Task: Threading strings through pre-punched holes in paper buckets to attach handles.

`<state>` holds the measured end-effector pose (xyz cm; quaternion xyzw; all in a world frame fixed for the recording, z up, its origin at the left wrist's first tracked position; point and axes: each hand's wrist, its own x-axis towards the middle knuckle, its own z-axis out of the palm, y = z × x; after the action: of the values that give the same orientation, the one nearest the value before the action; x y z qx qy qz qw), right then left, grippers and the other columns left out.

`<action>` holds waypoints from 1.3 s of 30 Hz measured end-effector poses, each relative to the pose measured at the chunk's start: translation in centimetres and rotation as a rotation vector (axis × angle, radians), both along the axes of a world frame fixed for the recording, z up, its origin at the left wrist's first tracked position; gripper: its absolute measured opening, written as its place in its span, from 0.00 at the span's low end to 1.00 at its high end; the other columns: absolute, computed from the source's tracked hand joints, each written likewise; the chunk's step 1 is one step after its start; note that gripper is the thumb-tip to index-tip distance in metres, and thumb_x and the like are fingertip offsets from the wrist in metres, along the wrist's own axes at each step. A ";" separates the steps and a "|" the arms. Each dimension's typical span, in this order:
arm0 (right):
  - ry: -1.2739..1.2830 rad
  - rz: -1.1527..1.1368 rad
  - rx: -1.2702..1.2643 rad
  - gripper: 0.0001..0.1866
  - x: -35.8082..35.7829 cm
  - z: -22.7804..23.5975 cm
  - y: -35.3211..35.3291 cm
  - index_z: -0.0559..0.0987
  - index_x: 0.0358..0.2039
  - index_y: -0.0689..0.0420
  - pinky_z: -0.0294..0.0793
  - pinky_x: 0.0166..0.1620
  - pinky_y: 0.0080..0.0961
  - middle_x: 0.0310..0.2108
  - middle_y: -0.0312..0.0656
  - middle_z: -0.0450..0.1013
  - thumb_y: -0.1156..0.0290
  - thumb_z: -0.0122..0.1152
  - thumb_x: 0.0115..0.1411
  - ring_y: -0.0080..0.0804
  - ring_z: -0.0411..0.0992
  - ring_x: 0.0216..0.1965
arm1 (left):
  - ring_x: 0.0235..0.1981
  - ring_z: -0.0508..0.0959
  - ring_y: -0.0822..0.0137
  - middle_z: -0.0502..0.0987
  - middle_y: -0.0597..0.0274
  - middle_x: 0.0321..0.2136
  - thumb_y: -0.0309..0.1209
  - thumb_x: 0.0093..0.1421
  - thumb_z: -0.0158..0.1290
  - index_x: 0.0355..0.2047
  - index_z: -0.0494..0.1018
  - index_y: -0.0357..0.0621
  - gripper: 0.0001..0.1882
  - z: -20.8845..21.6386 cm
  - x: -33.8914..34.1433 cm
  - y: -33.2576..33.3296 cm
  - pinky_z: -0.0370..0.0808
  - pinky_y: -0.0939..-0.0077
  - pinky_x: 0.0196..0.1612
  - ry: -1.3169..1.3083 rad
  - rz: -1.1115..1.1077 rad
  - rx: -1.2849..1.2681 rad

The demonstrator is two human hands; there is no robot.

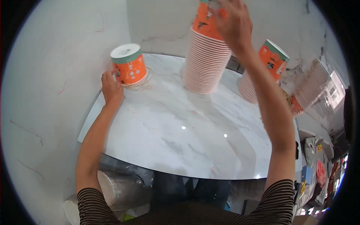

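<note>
Striped sleeves (95, 206) nearest, at 7 and 5 o'clock of the view; beyond them, white marbled table (168, 150); left hand (112, 90) at 10 o'clock, fingers bent beside the wall of a short cup stack (131, 71), bottom-up; right hand (237, 30) at 1 o'clock, blurred, at the top of a tall cup stack (208, 60); cannot tell whether either hand is gripping; thin loops (149, 77) lie by the short stack's foot.

Step in hand, judged: handling stacked paper cups, one hand per stack; next move probably calls for a light, even hold at the right, lest the tall column topple, with the left steadying the short one.

Counts: hands, 2; cup stacks, 4, the others being a partly hidden stack (275, 62) at 2 o'clock and a far stack (311, 84) near 3 o'clock; cups per stack, too tightly nested to count; loops, several, exact number unclear.
</note>
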<state>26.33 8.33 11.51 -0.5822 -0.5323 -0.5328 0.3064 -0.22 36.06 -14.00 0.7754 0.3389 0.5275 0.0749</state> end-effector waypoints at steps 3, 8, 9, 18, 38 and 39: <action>0.083 -0.056 -0.129 0.19 4.9 4.9 -0.2 0.85 0.50 0.56 0.77 0.54 0.39 0.53 0.54 0.79 0.64 0.69 0.58 0.45 0.79 0.52 | 0.54 0.74 0.44 0.75 0.49 0.50 0.16 0.55 0.50 0.51 0.72 0.37 0.21 2.9 3.3 -5.1 0.73 0.53 0.57 -0.016 -0.209 0.172; 0.437 0.032 -0.299 0.12 2.3 7.3 -0.2 0.87 0.37 0.62 0.80 0.41 0.39 0.33 0.52 0.83 0.66 0.65 0.59 0.43 0.82 0.35 | 0.54 0.75 0.48 0.77 0.49 0.50 0.15 0.53 0.52 0.50 0.75 0.38 0.22 11.3 11.3 -16.2 0.74 0.56 0.57 -0.049 -0.563 0.482; 0.536 0.031 -0.312 0.12 1.5 7.5 0.1 0.87 0.36 0.62 0.79 0.39 0.38 0.30 0.51 0.82 0.67 0.65 0.60 0.42 0.82 0.33 | 0.53 0.76 0.48 0.77 0.49 0.49 0.15 0.53 0.52 0.49 0.75 0.37 0.22 12.5 12.8 -17.2 0.75 0.55 0.56 -0.067 -0.579 0.533; 0.442 0.206 -0.318 0.12 4.8 7.6 0.1 0.87 0.34 0.63 0.79 0.38 0.38 0.29 0.52 0.82 0.67 0.66 0.60 0.40 0.82 0.32 | 0.47 0.76 0.48 0.74 0.51 0.46 0.17 0.50 0.53 0.44 0.76 0.38 0.18 14.6 18.3 -20.1 0.75 0.56 0.48 0.031 -0.457 0.650; 0.558 0.309 0.376 0.15 7.2 17.8 -4.4 0.87 0.38 0.62 0.80 0.39 0.35 0.28 0.45 0.83 0.62 0.62 0.65 0.34 0.80 0.30 | 0.49 0.74 0.45 0.71 0.47 0.47 0.19 0.53 0.54 0.44 0.73 0.38 0.15 14.9 18.1 -19.4 0.72 0.53 0.50 0.087 -0.444 0.473; 0.499 0.382 0.410 0.15 9.5 19.5 -6.9 0.86 0.41 0.62 0.79 0.40 0.33 0.32 0.42 0.82 0.63 0.61 0.67 0.30 0.79 0.33 | 0.49 0.74 0.45 0.71 0.47 0.47 0.19 0.53 0.54 0.44 0.73 0.38 0.15 15.1 18.6 -20.5 0.72 0.53 0.50 0.065 -0.476 0.474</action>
<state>35.85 1.40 31.01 -0.5109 -0.4226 -0.4033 0.6307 18.43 15.54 1.14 0.8452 0.0182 0.5342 0.0028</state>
